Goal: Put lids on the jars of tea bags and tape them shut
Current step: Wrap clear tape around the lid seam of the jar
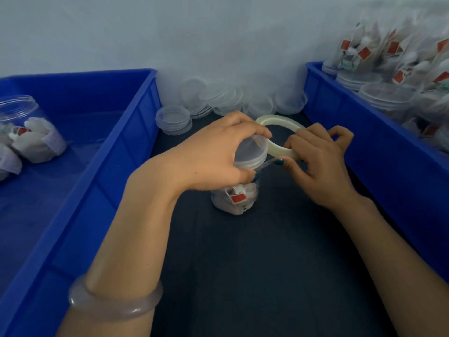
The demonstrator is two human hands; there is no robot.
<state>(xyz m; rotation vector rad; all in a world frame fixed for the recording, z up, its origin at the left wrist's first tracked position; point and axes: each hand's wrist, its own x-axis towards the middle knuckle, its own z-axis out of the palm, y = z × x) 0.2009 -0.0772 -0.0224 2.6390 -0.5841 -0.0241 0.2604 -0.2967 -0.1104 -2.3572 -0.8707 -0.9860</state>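
Note:
A clear jar of tea bags (pixel 234 199) stands on the dark table between two blue bins, with a clear lid (pixel 250 154) on top. My left hand (pixel 213 156) grips the lid and the jar's upper part from above. My right hand (pixel 318 161) holds a pale roll of tape (pixel 274 121) just right of the lid. A strip of clear tape (pixel 266 163) stretches from the roll to the lid's rim, under my right thumb.
Loose clear lids (pixel 173 119) are piled along the wall behind. The left blue bin (pixel 136 132) holds a jar of tea bags (pixel 29 132) lying on its side. The right blue bin (pixel 364 132) is heaped with jars of tea bags (pixel 388 69).

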